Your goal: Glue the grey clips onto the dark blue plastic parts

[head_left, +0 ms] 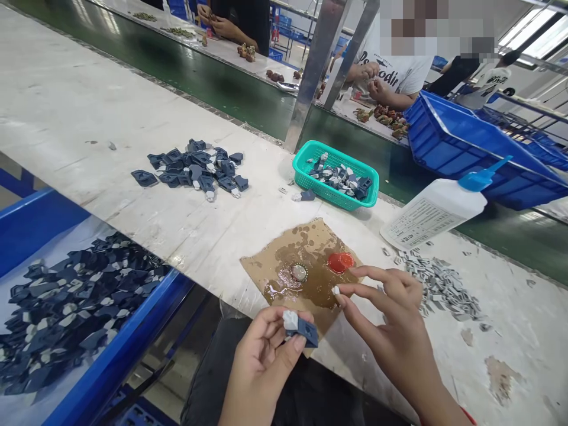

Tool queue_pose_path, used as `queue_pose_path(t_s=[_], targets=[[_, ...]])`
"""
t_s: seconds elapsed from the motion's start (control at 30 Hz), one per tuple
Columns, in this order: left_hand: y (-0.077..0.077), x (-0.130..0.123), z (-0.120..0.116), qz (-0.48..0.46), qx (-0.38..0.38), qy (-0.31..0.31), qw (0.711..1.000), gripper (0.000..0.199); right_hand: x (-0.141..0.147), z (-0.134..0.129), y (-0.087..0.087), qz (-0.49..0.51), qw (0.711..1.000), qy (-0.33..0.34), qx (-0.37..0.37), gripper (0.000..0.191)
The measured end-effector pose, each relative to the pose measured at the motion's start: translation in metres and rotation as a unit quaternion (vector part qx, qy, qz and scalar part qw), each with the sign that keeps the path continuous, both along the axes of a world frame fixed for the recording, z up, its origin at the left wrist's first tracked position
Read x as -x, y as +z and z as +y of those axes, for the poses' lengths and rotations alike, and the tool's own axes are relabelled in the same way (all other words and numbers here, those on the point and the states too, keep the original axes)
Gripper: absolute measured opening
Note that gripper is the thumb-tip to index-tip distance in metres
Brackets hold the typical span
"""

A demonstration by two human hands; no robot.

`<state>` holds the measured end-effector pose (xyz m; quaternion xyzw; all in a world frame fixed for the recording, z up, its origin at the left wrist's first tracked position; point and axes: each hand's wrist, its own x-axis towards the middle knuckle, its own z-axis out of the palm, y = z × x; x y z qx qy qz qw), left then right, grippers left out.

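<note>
My left hand [270,361] is closed around a dark blue plastic part [307,333] with a white end, held over the table's front edge. In a fingertip pinch, my right hand [394,319] has a small white piece [336,290], a short way right of and above that part. Beneath my hands lies a brown cardboard sheet [284,248], wet with clear liquid. A red cap [340,261] and a small round pale disc [299,272] rest on it. Right of my right hand spreads a pile of small grey pieces [444,287].
A white bottle [435,210] with a blue nozzle leans behind the grey pieces. Similar parts fill a green basket [306,177], form a heap [195,168] on the table and lie in a blue bin [102,378]. Co-workers sit beyond a metal post [310,77].
</note>
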<state>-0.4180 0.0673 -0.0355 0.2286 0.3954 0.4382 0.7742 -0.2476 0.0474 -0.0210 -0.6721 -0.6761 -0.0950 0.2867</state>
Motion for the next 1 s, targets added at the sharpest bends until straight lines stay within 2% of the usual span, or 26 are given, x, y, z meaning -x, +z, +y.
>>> queue_pose_path(t_s=[0.1, 0.2, 0.3, 0.37, 0.5, 0.63, 0.83, 1.0], targets=[[0.001, 0.001, 0.000, 0.008, 0.003, 0.003, 1.000, 0.017, -0.002, 0.001, -0.002, -0.039, 0.999, 0.006, -0.014, 0.005], [0.000, 0.003, 0.001, 0.010, 0.019, -0.004, 1.000, 0.020, -0.006, 0.005, -0.003, -0.072, 0.996, -0.001, -0.052, 0.012], [-0.001, 0.003, 0.001, -0.004, 0.039, -0.011, 0.999, 0.023, -0.007, 0.010, -0.007, -0.097, 0.994, 0.031, -0.029, 0.006], [-0.003, 0.003, 0.001, -0.010, 0.032, -0.011, 0.999, 0.021, -0.005, 0.010, -0.007, -0.076, 0.996, 0.051, -0.015, 0.007], [-0.005, 0.004, -0.001, 0.010, -0.006, -0.013, 1.000, 0.015, 0.010, -0.003, 0.004, 0.003, 1.000, 0.013, -0.020, 0.006], [-0.003, 0.004, -0.002, 0.021, -0.009, -0.016, 1.000, 0.012, 0.027, -0.016, 0.015, 0.060, 0.996, 0.059, 0.022, 0.006], [0.002, 0.004, -0.002, 0.018, -0.020, -0.011, 1.000, 0.011, 0.036, -0.015, 0.012, 0.058, 0.995, 0.077, 0.017, 0.006], [0.002, 0.005, -0.005, 0.038, -0.048, -0.007, 0.998, 0.010, 0.035, -0.017, 0.014, 0.040, 0.992, 0.117, 0.027, 0.012]])
